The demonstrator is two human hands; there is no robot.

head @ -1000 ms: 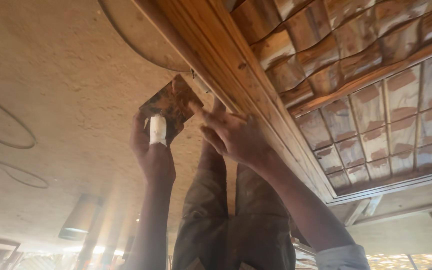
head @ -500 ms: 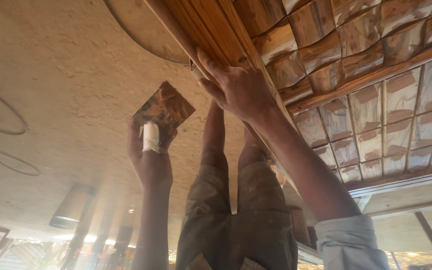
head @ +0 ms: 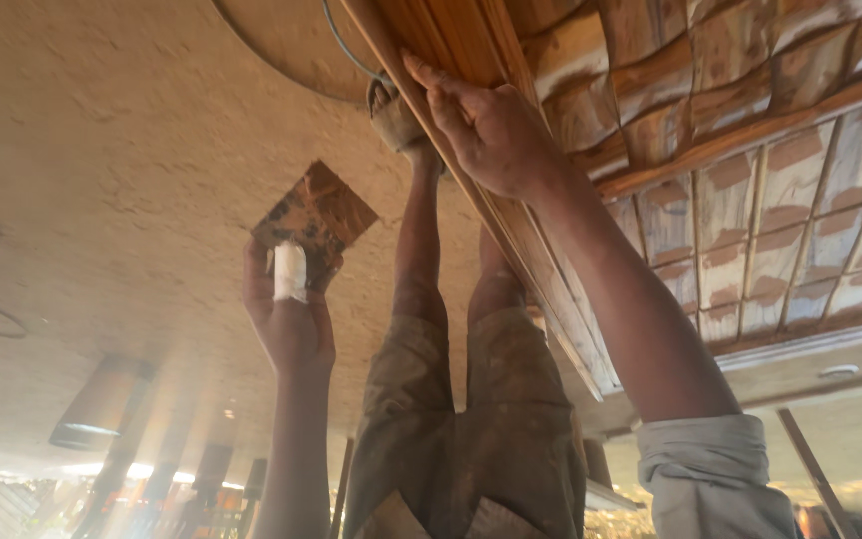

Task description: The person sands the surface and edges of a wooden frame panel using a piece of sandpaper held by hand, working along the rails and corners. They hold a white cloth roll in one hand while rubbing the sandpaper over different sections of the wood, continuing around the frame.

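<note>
I am bent far over, with my own legs (head: 461, 399) running up the middle of the view. My left hand (head: 289, 317), a white bandage on one finger, holds a square brown stained sheet (head: 313, 215) against the rough tan surface (head: 132, 150). My right hand (head: 491, 125) is pressed on the edge of a long striped wooden board (head: 451, 60), fingers laid along it. My sandalled foot (head: 394, 118) stands right beside that hand, next to the board.
Brown and white glazed tiles (head: 750, 200) in wooden framing lie to the right of the board. A thin cable (head: 336, 45) runs by a round tan patch (head: 291, 40) at the top. Blurred pillars (head: 102, 404) show at the lower left.
My right hand has slid farther up along the board's edge. My left hand with the square sheet has drawn back and away from the board.
</note>
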